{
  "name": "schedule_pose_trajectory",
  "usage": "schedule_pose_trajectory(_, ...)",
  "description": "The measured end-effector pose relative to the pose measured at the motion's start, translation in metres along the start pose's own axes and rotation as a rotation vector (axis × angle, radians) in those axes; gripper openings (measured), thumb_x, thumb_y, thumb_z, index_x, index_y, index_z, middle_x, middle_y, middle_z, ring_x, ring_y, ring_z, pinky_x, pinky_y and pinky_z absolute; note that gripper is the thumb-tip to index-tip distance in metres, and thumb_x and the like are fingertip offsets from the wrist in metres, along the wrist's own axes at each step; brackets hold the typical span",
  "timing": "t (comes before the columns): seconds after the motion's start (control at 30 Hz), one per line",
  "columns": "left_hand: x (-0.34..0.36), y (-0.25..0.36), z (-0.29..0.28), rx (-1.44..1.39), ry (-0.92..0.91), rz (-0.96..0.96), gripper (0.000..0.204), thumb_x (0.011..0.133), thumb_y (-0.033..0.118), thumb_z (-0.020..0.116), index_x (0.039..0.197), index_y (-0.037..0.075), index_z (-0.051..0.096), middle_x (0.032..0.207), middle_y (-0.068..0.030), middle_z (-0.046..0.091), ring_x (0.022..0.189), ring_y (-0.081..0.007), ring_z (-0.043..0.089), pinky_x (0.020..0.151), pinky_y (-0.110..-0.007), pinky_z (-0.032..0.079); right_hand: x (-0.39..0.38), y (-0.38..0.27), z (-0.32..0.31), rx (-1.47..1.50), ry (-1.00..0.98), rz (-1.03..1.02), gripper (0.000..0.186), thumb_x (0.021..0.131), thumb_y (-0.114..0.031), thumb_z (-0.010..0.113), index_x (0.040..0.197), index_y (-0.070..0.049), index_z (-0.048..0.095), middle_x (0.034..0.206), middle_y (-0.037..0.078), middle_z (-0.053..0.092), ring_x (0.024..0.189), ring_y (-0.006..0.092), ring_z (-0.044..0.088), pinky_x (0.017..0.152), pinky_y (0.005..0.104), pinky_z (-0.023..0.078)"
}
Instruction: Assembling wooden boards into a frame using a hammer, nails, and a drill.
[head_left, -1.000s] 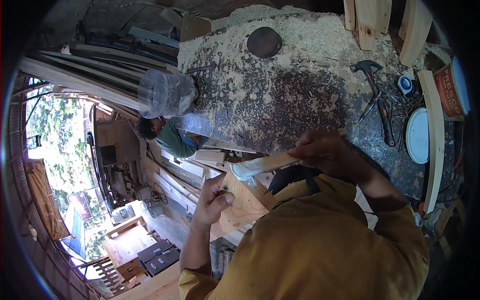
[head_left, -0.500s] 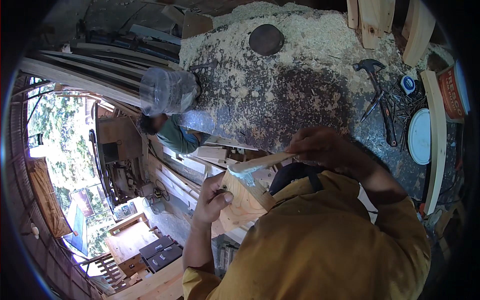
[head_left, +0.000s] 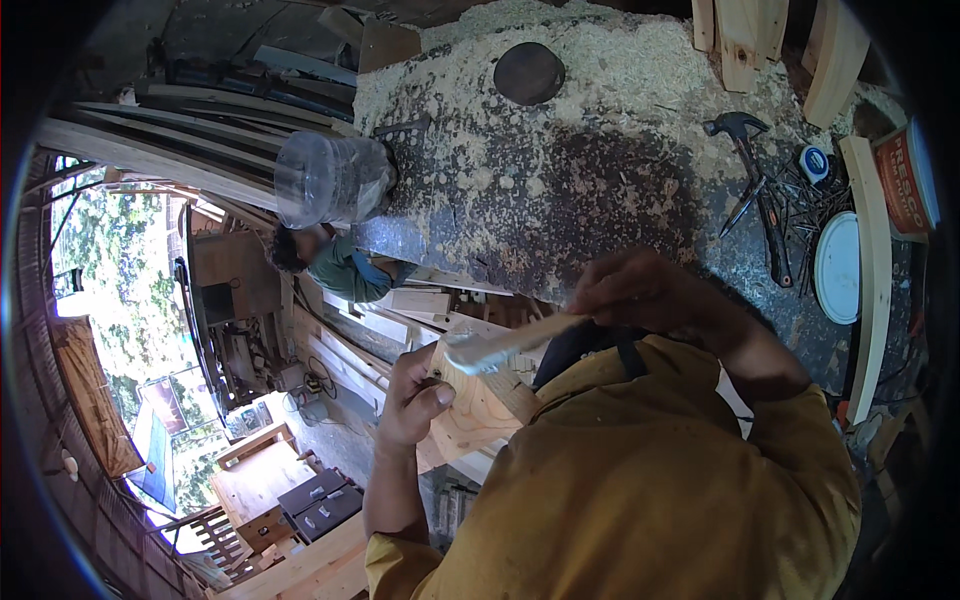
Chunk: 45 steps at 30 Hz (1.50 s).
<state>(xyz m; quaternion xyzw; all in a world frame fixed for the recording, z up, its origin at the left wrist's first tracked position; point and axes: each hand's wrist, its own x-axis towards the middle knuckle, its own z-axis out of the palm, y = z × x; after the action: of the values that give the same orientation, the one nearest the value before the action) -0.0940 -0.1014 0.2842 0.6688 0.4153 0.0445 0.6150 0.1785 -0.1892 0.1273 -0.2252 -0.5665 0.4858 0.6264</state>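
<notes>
Currently, the fingers of the right hand [head_left: 628, 285] are closed around one end of a flat, pale wooden stick [head_left: 512, 340], whose far end is coated in a white, paste-like substance. That coated end lies over the upper edge of a thick, light-coloured wooden board [head_left: 478, 412]; whether the two touch is hard to tell. The fingers of the left hand [head_left: 412, 402] grip the board near its corner, the thumb laid across the face and the other fingers partly hidden. The board is tilted in front of the person's body.

The right forearm bends in from the right, the hand near the table's front edge; the left forearm rises almost upright from below.

The dark, worn table [head_left: 610, 200] is strewn with sawdust and shavings. On it are a dark, round wooden disc [head_left: 529, 74], a clear plastic container [head_left: 325, 180] lying on its side, a claw hammer [head_left: 748, 160], a blue-and-white tape measure [head_left: 814, 164], scattered metal nails [head_left: 806, 210] and a white, round lid [head_left: 838, 268]. Beyond the table's left end, a person in a green shirt [head_left: 345, 272] is near stacked timber.
</notes>
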Motion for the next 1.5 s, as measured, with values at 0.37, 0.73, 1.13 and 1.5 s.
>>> schedule_pose_trajectory(0.37,0.007,0.001,-0.012,0.001,0.027,0.046,0.054,0.073,0.037,0.060,0.103,-0.008,0.059,0.093,-0.0086,0.064,0.083,-0.0140,0.058,0.074,-0.026,0.044,-0.028,-0.018,-0.001,0.005,0.089,0.134,0.025,0.080,-0.004,0.069,0.104,-0.003,0.069,0.094,0.010,0.064,0.088,0.0186,0.062,0.073,0.0304,0.050)
schedule_pose_trajectory(0.73,0.011,-0.003,-0.012,-0.021,0.054,0.027,0.053,0.074,0.040,0.062,0.100,-0.006,0.061,0.087,-0.0061,0.063,0.076,-0.0110,0.057,0.068,-0.023,0.043,-0.020,-0.026,-0.001,0.049,0.017,0.178,0.026,0.079,-0.002,0.069,0.105,-0.003,0.068,0.094,0.008,0.064,0.086,0.0180,0.062,0.075,0.0293,0.050)
schedule_pose_trajectory(1.13,0.011,-0.007,-0.019,0.008,0.074,0.051,0.051,0.074,0.038,0.059,0.100,-0.006,0.060,0.083,-0.0050,0.063,0.071,-0.0092,0.056,0.063,-0.022,0.042,-0.026,-0.020,-0.003,-0.020,-0.102,0.021,0.020,0.084,-0.011,0.067,0.102,-0.003,0.068,0.087,0.008,0.065,0.078,0.0191,0.065,0.071,0.0301,0.052)
schedule_pose_trajectory(1.5,0.005,0.004,-0.005,-0.013,0.042,0.029,0.054,0.075,0.035,0.059,0.106,-0.010,0.058,0.089,-0.0084,0.064,0.079,-0.0128,0.059,0.071,-0.025,0.045,0.016,0.012,-0.003,0.033,0.089,0.294,0.017,0.090,-0.015,0.060,0.101,-0.004,0.067,0.061,-0.002,0.058,0.049,0.0039,0.051,0.045,0.0212,0.042)
